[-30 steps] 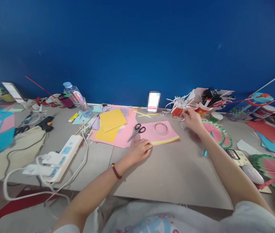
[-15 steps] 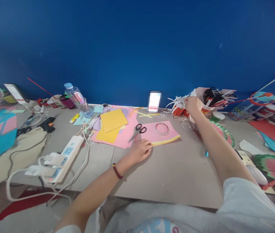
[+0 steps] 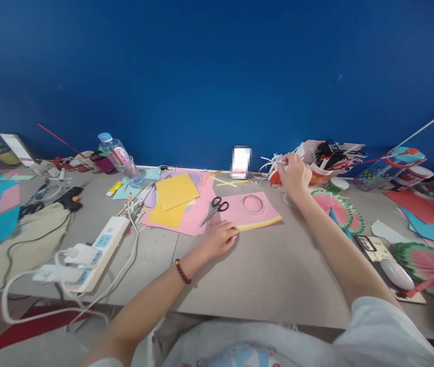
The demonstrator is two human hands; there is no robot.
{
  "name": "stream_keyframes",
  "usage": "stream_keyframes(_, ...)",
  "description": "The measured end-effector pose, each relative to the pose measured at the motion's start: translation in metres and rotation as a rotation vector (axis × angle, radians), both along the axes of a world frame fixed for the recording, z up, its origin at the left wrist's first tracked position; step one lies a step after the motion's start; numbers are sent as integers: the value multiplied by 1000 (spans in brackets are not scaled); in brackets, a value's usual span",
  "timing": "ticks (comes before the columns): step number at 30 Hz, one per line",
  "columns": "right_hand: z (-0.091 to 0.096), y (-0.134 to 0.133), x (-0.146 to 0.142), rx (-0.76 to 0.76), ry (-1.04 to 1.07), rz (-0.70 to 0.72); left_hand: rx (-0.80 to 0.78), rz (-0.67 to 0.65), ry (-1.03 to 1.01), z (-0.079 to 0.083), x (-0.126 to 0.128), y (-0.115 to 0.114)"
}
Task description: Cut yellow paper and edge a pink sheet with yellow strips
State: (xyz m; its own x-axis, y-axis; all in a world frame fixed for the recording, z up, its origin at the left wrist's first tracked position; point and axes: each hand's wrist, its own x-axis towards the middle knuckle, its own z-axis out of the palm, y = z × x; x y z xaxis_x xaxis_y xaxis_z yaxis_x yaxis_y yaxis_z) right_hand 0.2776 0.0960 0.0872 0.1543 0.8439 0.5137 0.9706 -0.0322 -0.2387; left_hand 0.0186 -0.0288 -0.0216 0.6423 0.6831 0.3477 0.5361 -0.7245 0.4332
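Note:
My left hand (image 3: 220, 237) rests curled on the near left corner of a pink paper sheet (image 3: 253, 216) with a yellow strip (image 3: 259, 222) along its front edge. A tape ring (image 3: 253, 204) lies on that sheet and black-handled scissors (image 3: 215, 208) lie just left of it. My right hand (image 3: 294, 176) is stretched far back to the red paper cup (image 3: 275, 176) stuffed with white paper strips (image 3: 272, 162). Its fingers are pinched on a white strip at the cup's rim.
Yellow and pink sheets (image 3: 176, 193) lie left of the scissors. A white power strip (image 3: 94, 248) with cables sits at the left front, a water bottle (image 3: 119, 157) behind it. Folded paper fans (image 3: 339, 209) and a white mouse (image 3: 397, 273) lie at the right.
My right hand went from the table beside the fan back to the cup, then shifted a little left along its rim. The left hand has stayed on the pink sheet.

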Motion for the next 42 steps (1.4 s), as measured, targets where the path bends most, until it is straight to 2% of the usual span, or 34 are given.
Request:
stream_keyframes(4, -20, -10, -37, -91, 51, 260, 14, 5, -7, -2, 0, 0)
stream_keyframes(6, -33, -6, -53, -212, 37, 428, 18, 1, -8, -3, 0, 1)
stream_keyframes(7, -39, -1, -60, -293, 13, 457, 19, 0, -9, -4, 0, 1)
stream_keyframes(9, -50, 11, -69, -465, -71, 427, 22, 0, -15, -4, 0, 2)
stream_keyframes(15, -67, 47, -68, -557, -121, 296, 29, 7, -17, -4, 0, 2)
stream_keyframes(22, -76, 55, -63, -549, -71, 285, 36, 1, -11, -5, 0, 3)
stream_keyframes(27, -81, 57, -58, -511, 55, 275, 37, -4, 0, -4, -1, 2)
stream_keyframes(30, -78, 55, -56, -469, 145, 288, 43, -5, -1, -4, -1, 2)
stream_keyframes(33, -70, 41, -53, -399, 222, 306, 36, -5, -9, -4, -1, 2)
stream_keyframes(36, -64, 9, -46, -402, 347, 386, 29, -12, -24, -4, -1, 2)
stream_keyframes(39, -62, -34, -31, -624, 827, 614, 13, 5, -38, -3, -1, 2)
stream_keyframes(42, -62, -69, -15, -852, 970, 710, 7, 14, -47, -3, 0, 3)
